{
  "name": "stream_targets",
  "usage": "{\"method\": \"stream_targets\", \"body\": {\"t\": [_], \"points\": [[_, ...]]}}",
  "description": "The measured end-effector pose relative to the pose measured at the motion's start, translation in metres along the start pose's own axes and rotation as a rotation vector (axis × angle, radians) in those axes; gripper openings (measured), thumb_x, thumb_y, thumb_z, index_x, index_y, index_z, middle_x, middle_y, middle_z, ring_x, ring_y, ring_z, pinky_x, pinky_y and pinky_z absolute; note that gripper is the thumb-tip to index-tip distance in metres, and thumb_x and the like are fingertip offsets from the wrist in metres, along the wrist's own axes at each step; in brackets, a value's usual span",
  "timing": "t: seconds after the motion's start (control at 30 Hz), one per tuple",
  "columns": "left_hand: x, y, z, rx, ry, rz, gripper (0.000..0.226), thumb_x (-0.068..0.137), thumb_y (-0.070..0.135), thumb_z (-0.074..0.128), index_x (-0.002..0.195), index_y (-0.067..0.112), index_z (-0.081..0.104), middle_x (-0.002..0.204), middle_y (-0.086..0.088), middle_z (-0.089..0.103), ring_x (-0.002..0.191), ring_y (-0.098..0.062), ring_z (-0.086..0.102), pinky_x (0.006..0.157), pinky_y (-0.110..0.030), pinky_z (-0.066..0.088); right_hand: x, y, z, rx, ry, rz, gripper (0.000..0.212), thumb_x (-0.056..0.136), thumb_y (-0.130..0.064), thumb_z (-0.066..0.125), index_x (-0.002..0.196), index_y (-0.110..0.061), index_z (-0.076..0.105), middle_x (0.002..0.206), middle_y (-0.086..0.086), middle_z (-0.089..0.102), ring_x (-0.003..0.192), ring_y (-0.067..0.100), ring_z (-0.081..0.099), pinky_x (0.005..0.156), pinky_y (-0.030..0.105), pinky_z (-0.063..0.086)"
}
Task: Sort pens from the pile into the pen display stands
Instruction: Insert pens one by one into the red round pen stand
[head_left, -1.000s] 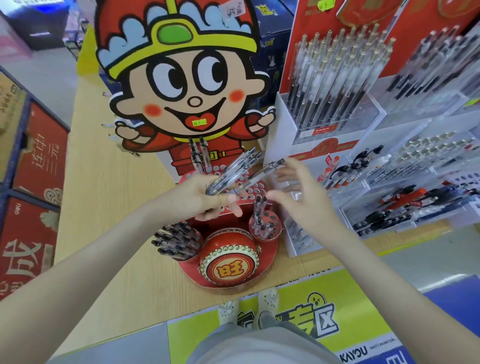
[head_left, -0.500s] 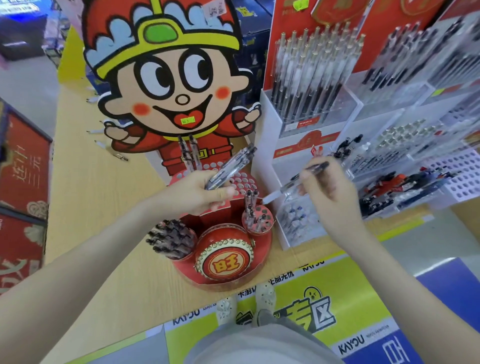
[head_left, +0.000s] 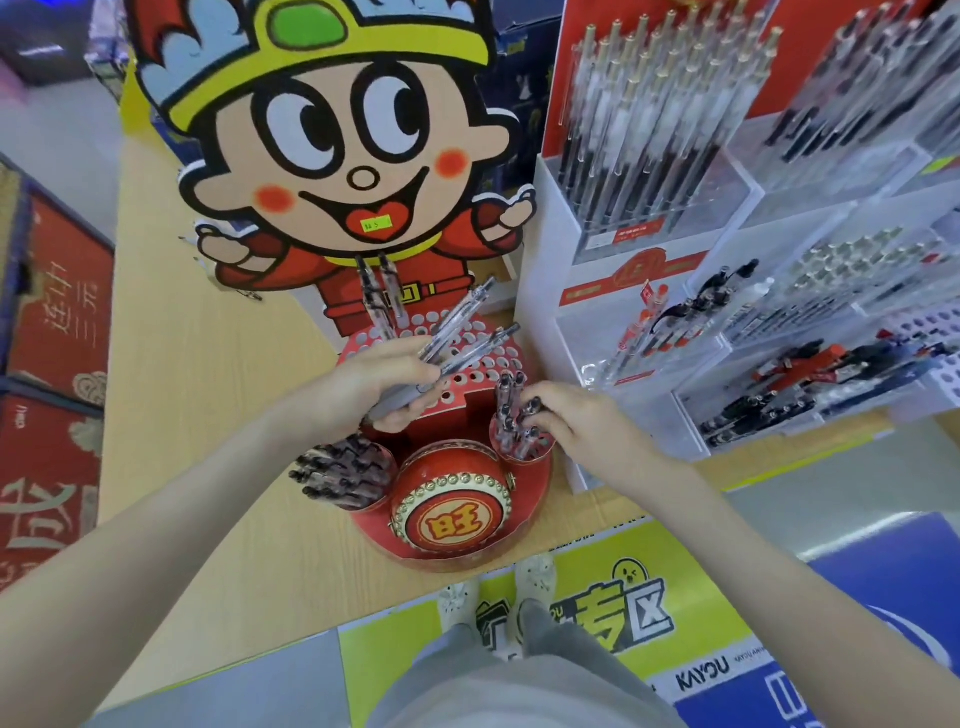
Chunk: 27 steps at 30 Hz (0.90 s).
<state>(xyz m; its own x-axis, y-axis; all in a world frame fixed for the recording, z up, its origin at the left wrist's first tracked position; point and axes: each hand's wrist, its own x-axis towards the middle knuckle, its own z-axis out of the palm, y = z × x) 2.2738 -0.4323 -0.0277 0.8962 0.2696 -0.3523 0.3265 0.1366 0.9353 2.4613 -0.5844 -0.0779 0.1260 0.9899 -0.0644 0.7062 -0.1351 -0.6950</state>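
Right hand (head_left: 576, 428) pinches a clear plastic pen (head_left: 532, 406) in the small red round cup (head_left: 511, 458); best seat it upright. Left hand (head_left: 384, 389) grips the spare clear pens (head_left: 457, 338).

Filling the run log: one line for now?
left hand: grips clear plastic pen bundle | right hand: pinches pen in small round red cup

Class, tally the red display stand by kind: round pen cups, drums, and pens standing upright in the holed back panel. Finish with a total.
Round pen cups: 2
Drum: 1
Upright pens in holed panel: 2
Total: 5
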Motion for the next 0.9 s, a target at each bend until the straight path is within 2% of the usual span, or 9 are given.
{"method": "stream_targets", "body": {"t": [0.1,0.2,0.27,0.37,0.43,0.53,0.63,0.77,0.9], "points": [[0.0,-0.001,0.0,0.013,0.044,0.01,0.014,0.087,0.018,0.05,0.076,0.011,0.046,0.057,0.001,0.047,0.041,-0.01,0.034,0.042,-0.022,0.024,0.004,0.002,0.001,0.006,-0.052,0.007,0.02,0.092,-0.01,0.056,0.11,-0.004,0.062,0.105,0.01,0.067,0.099,0.026,0.062,0.089,0.037,0.045],[0.003,-0.001,-0.001,0.054,0.056,-0.001,0.016,0.089,0.023,0.052,0.074,0.022,0.054,0.06,0.003,0.05,0.045,-0.01,0.038,0.044,-0.021,0.028,0.007,0.009,0.002,-0.056,-0.09,-0.021,0.023,0.092,-0.008,0.057,0.113,-0.002,0.062,0.11,0.011,0.067,0.103,0.026,0.062,0.09,0.027,0.043],[0.006,0.0,-0.001,0.079,0.041,-0.006,0.017,0.089,0.026,0.052,0.073,0.021,0.054,0.06,0.003,0.05,0.047,-0.011,0.038,0.044,-0.021,0.028,0.008,0.009,0.0,-0.053,-0.128,-0.005,0.026,0.093,-0.01,0.056,0.117,-0.005,0.061,0.116,0.009,0.065,0.107,0.024,0.059,0.09,0.022,0.039],[0.008,0.0,0.001,0.112,0.042,0.001,0.017,0.091,0.029,0.051,0.078,0.018,0.053,0.06,0.003,0.052,0.049,-0.013,0.039,0.045,-0.022,0.03,0.008,0.005,-0.011,-0.056,-0.171,0.02,0.031,0.093,-0.013,0.055,0.124,-0.011,0.059,0.122,0.005,0.063,0.111,0.019,0.058,0.095,0.023,0.04],[0.01,0.0,0.003,0.113,0.057,0.012,0.016,0.091,0.032,0.05,0.084,0.018,0.054,0.065,0.001,0.054,0.051,-0.013,0.04,0.046,-0.022,0.031,0.003,-0.004,-0.025,-0.007,-0.07,0.039,0.028,0.093,-0.013,0.056,0.12,-0.017,0.061,0.115,0.0,0.066,0.103,0.009,0.06,0.092,0.021,0.043],[0.015,0.003,0.012,0.141,0.043,0.055,0.018,0.093,0.031,0.047,0.089,0.014,0.051,0.068,0.001,0.057,0.052,-0.014,0.04,0.047,-0.022,0.033,-0.005,-0.026,-0.041,0.408,0.135,0.127,0.025,0.088,-0.014,0.063,0.104,-0.032,0.058,0.097,-0.007,0.069,0.091,0.005,0.063,0.085,0.021,0.049],[0.023,0.008,0.024,0.204,-0.037,0.099,0.017,0.096,0.028,0.045,0.093,0.013,0.053,0.071,0.0,0.061,0.052,-0.013,0.045,0.047,-0.021,0.038,-0.006,-0.04,-0.043,0.786,0.193,0.139,0.018,0.089,-0.004,0.058,0.097,-0.019,0.061,0.081,-0.001,0.068,0.078,0.014,0.067,0.072,0.024,0.054],[0.03,0.012,0.032,0.232,-0.016,0.107,0.025,0.098,0.028,0.042,0.099,0.006,0.055,0.078,0.001,0.066,0.058,-0.013,0.057,0.05,-0.023,0.047,-0.013,-0.039,-0.052,0.848,0.384,0.148,0.016,0.091,0.002,0.053,0.087,-0.012,0.059,0.068,0.003,0.065,0.063,0.014,0.065,0.063,0.021,0.051],[0.031,0.008,0.024,0.16,0.127,0.104,0.02,0.095,0.026,0.043,0.098,0.011,0.056,0.083,-0.003,0.069,0.068,-0.017,0.064,0.06,-0.028,0.054,-0.029,-0.027,-0.069,0.761,0.6,0.103,0.016,0.092,0.001,0.054,0.094,-0.015,0.055,0.083,0.009,0.065,0.073,0.018,0.064,0.071,0.027,0.053]]}}
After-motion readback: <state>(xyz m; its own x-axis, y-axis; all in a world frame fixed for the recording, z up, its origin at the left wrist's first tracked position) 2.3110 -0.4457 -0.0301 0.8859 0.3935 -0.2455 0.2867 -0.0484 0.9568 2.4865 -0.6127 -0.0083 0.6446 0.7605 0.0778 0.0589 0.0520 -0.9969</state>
